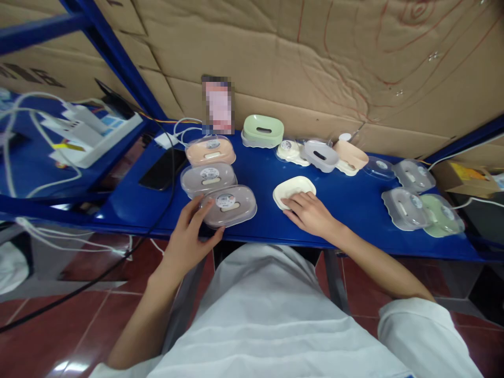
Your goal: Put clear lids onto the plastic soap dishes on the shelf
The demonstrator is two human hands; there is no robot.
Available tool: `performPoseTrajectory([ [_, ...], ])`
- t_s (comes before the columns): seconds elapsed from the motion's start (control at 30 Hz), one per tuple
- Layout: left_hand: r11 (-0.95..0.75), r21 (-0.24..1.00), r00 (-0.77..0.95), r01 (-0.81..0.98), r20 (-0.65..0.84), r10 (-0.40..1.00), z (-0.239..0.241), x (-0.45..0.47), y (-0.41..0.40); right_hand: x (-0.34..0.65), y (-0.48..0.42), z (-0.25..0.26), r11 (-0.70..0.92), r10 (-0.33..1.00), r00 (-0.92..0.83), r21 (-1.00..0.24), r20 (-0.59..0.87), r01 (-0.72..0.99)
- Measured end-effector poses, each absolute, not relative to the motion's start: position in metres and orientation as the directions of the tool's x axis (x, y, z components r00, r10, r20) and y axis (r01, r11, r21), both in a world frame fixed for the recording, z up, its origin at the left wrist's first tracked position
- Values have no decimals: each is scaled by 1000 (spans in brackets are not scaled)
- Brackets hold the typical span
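No text readable: label on grey case too small, characters on cardboard blurred.

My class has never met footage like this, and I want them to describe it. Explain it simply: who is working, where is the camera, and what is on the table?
There is no machine here, just a person's two bare hands. The single picture comes from a camera worn on the head, looking forward and down, so we see the scene much as the wearer does.

The left hand touches the nearest grey box, which has a clear cover and a round label. The right hand is on a cream dish, partly covering it. Whether either hand grips firmly is hard to tell.

On the blue table are more such pieces, including a peach box, a green dish and covered boxes at the right. Cardboard stands behind.
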State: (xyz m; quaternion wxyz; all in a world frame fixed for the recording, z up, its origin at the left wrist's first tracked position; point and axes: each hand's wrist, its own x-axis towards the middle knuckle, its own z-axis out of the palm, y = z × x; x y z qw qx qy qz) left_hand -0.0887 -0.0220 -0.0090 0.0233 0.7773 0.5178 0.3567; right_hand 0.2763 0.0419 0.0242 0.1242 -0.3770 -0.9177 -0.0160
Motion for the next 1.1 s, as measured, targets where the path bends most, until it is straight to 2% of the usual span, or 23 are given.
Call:
performPoseTrajectory([
  [0.07,-452,406,199,794,530,825,-10,-88,-23,276,35,24,717,694,-672,-160,258,679],
  [0.13,-431,385,171,816,551,816,-13,-82,-24,275,32,27,745,666,-686,-308,292,592],
  [0.2,-407,313,146,858,612,777,-17,-69,-27,277,38,32,750,653,-668,-430,357,503],
  [0.23,-407,252,149,878,664,732,-19,-60,-29,280,45,34,740,666,-636,-450,390,499],
  [0.3,-519,120,293,846,708,642,-19,-39,-32,291,68,40,691,721,-540,-391,435,608],
  [0.33,-610,90,403,787,674,619,-18,-27,-32,299,83,41,643,752,-489,-326,443,693],
  [0.37,-685,99,505,721,603,618,-16,-15,-30,309,98,42,574,785,-435,-254,442,778],
  [0.43,-745,159,597,648,501,627,-10,8,-22,328,123,42,410,853,-317,-156,415,899],
  [0.53,-761,195,666,619,384,640,0,33,-3,350,134,40,300,901,-234,-134,366,945],
  [0.67,-781,223,686,583,380,621,2,36,8,353,91,42,465,832,-345,-208,435,860],
  [0.73,-769,240,637,592,446,629,-2,31,5,343,57,43,586,773,-445,-240,452,774],
  [0.83,-738,228,541,635,551,635,-8,24,-1,319,14,37,710,676,-562,-215,477,671],
  [0.9,-739,203,532,642,577,620,-9,23,-2,303,-6,29,754,621,-606,-169,497,634],
  [1.0,-790,193,608,581,542,580,-10,22,0,290,-23,18,776,591,-653,-112,474,621],
  [1.1,-812,195,640,550,526,560,-9,22,3,295,-22,19,797,590,-681,-175,434,579],
])
